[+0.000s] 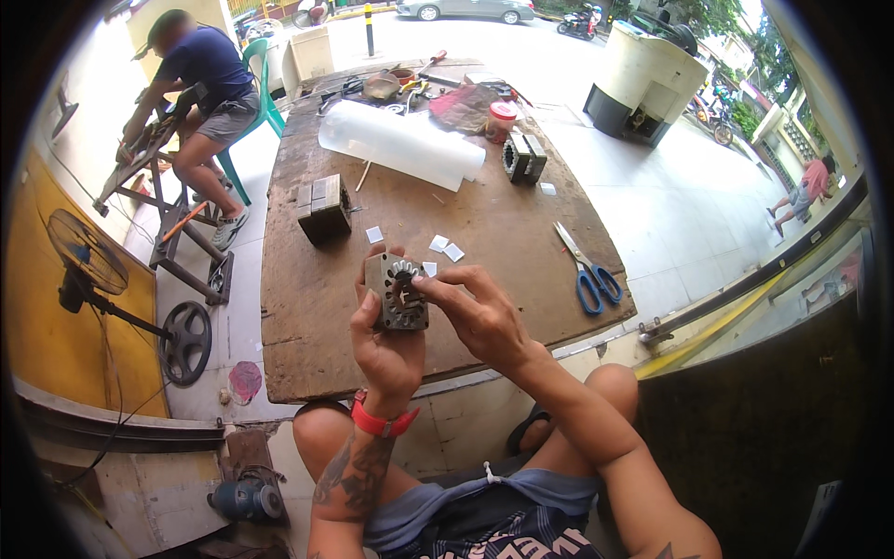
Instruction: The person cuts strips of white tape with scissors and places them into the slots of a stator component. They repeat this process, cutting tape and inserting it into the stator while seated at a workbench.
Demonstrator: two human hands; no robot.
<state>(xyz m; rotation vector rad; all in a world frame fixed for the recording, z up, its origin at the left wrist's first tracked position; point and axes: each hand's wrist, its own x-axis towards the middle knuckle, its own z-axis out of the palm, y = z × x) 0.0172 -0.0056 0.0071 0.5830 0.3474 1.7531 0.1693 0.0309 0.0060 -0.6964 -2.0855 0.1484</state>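
Observation:
My left hand point(386, 359) is wrapped round a square steel stator core point(407, 319) and holds it up over the near part of the wooden table. Slots ring the core's round opening, which faces up toward me. My right hand point(489, 321) is closed in a pinch, its fingertips at the opening's right edge; what they hold is hidden. A small white paper piece point(429, 269) shows beside those fingertips, and I cannot tell whether it is pinched or lies behind. More white paper pieces point(439, 243) lie just beyond the core.
Another stator core point(324, 212) stands at left, and a similar one point(523, 158) at back right. Blue-handled scissors point(587, 279) lie open at right. A translucent plastic sheet roll point(396, 144), a red-lidded jar point(501, 119) and tools fill the table's point(317, 307) far side. A person point(200, 93) sits at left.

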